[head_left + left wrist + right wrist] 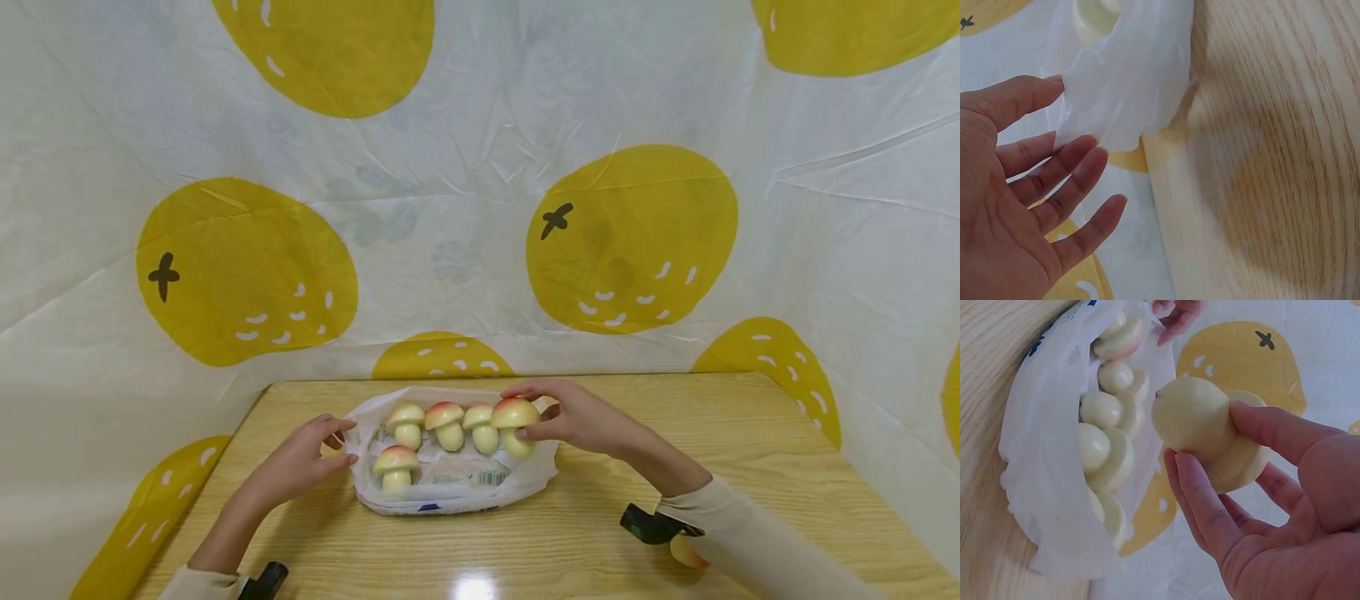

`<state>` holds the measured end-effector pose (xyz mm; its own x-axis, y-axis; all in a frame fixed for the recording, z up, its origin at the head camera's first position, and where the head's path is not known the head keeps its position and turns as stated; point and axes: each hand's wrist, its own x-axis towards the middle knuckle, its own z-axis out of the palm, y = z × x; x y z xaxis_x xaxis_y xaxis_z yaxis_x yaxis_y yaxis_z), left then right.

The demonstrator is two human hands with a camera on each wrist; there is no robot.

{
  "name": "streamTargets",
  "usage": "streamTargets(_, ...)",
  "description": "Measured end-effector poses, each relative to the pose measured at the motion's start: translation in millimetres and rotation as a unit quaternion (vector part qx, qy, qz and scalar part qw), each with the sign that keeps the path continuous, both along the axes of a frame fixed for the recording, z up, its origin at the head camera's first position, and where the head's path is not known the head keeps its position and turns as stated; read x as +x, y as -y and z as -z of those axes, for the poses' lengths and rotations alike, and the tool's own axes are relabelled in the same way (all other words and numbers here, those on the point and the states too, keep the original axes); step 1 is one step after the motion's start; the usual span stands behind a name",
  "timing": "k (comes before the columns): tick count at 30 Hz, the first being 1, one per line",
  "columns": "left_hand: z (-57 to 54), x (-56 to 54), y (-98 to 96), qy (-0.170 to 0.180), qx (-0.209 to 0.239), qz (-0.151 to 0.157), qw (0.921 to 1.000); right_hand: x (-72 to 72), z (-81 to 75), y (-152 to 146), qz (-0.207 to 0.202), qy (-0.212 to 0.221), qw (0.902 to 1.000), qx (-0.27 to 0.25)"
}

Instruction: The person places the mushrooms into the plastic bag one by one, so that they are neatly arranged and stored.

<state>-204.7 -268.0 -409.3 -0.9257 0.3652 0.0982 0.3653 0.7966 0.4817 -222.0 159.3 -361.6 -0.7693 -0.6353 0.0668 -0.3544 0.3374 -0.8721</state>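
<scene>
A white plastic bag (pixel 450 502) lies with its mouth spread on the table, several toy mushrooms (pixel 447 433) with pale stems and yellow-red caps inside it. At the bag's left end, my left hand (pixel 307 454) pinches the rim between thumb and index finger; the left wrist view shows the thin plastic (pixel 1129 81) there, the other fingers loosely spread. My right hand (pixel 566 417) grips another toy mushroom (pixel 1191 419) by thumb and fingertips at the bag's right end. In the right wrist view this mushroom is held stem toward the camera, apart from those in the bag.
Wood-grain table (pixel 600 533) lies beneath everything. One more pale, reddish round piece (pixel 688 552) sits on it, partly hidden by the right sleeve. A hanging cloth (pixel 442 250) with yellow fruit prints encloses the table's back and sides.
</scene>
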Motion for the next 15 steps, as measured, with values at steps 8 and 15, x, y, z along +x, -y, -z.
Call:
streamTargets(8,-1.3,0.8,-1.5,-0.001,-0.001,-0.001,1.0000,-3.0,7.3,19,-0.009,0.007,0.9999,-0.009)
streamTargets(15,-1.7,-0.2,-2.3,-0.003,0.002,0.001,1.0000,-5.2,17.7,37,-0.005,-0.006,1.0000,-0.002)
